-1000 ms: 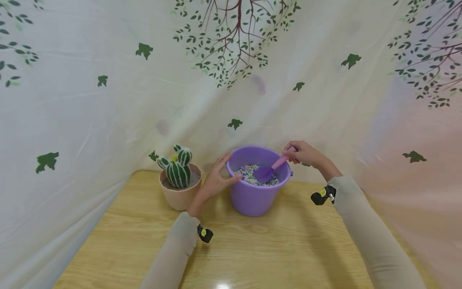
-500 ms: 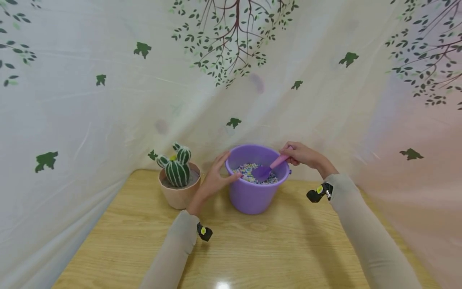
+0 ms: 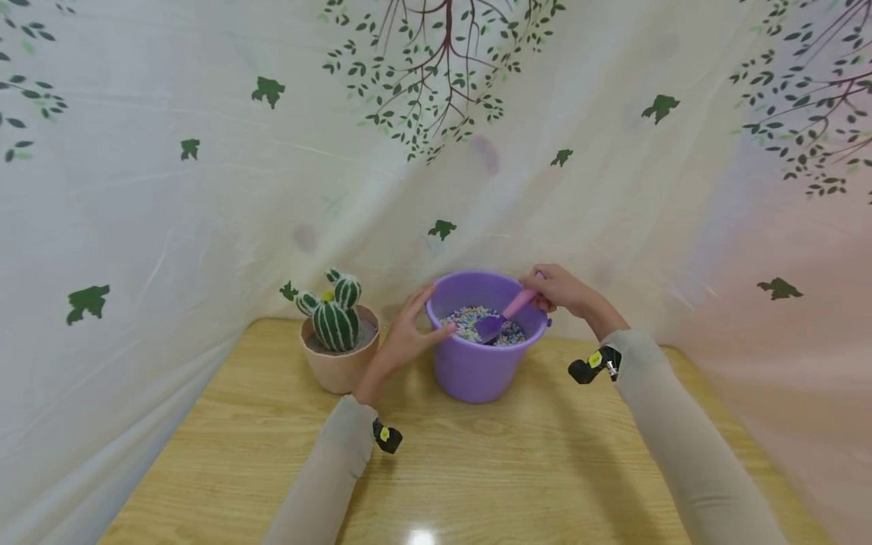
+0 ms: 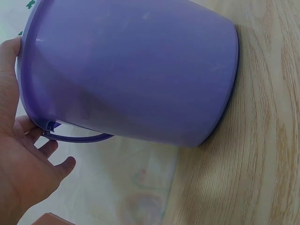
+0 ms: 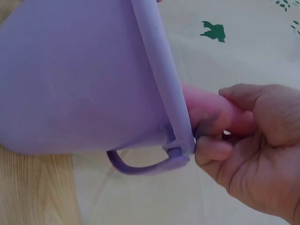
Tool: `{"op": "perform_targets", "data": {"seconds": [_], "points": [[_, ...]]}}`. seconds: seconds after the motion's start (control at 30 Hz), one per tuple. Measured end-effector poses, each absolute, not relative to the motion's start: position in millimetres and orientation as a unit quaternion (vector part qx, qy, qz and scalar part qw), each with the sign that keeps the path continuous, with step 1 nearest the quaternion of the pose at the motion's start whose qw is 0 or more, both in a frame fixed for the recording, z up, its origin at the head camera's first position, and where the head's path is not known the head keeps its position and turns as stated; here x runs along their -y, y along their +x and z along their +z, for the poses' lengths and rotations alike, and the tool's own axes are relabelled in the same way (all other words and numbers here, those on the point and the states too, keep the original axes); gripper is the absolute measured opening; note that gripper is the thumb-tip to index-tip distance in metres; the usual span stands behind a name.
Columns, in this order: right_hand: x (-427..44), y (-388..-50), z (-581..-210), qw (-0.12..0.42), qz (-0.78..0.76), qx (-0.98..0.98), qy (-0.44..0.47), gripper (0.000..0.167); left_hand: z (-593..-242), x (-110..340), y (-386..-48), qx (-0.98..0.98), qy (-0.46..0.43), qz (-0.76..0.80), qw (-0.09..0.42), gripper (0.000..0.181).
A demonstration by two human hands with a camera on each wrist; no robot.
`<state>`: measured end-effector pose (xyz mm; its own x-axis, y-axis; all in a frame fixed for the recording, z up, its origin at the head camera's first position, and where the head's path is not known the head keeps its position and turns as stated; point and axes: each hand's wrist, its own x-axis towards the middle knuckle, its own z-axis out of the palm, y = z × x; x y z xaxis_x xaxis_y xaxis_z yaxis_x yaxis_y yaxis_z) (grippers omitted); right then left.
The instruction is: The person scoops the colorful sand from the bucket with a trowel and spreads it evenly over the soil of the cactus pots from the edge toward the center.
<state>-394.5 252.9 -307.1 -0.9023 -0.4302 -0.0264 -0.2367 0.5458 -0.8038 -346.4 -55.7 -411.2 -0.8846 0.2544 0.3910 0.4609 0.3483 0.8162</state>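
The left hand (image 3: 403, 338), thumb and fingers spread, rests on the left rim of the bucket (image 3: 477, 375); at the right rim, the right hand (image 3: 564, 290) pinches the handle of the scoop (image 3: 520, 303), its blade among the beads (image 3: 466, 319) inside. A potted cactus (image 3: 335, 325) stands beside the left wrist on the table (image 3: 477, 469).

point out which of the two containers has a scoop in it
The purple bucket, on the right in the head view: a pink-handled scoop reaches down inside it to multicoloured granules. The tan pot holds a cactus and no scoop.
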Motion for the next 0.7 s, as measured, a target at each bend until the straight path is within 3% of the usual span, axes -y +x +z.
{"op": "perform_targets", "data": {"seconds": [0.27, 0.7], "points": [[-260.3, -395.1, -315.5, 0.109, -0.468, -0.84, -0.253, 0.021, -413.9, 55.4, -347.3, 0.807, -0.226, -0.536, 0.1, 0.091], [-258.3, -399.5, -315.4, 0.123, -0.473, -0.851, -0.189, 0.022, -413.1, 56.2, -345.1, 0.805, -0.225, -0.54, 0.102, 0.09]]}}
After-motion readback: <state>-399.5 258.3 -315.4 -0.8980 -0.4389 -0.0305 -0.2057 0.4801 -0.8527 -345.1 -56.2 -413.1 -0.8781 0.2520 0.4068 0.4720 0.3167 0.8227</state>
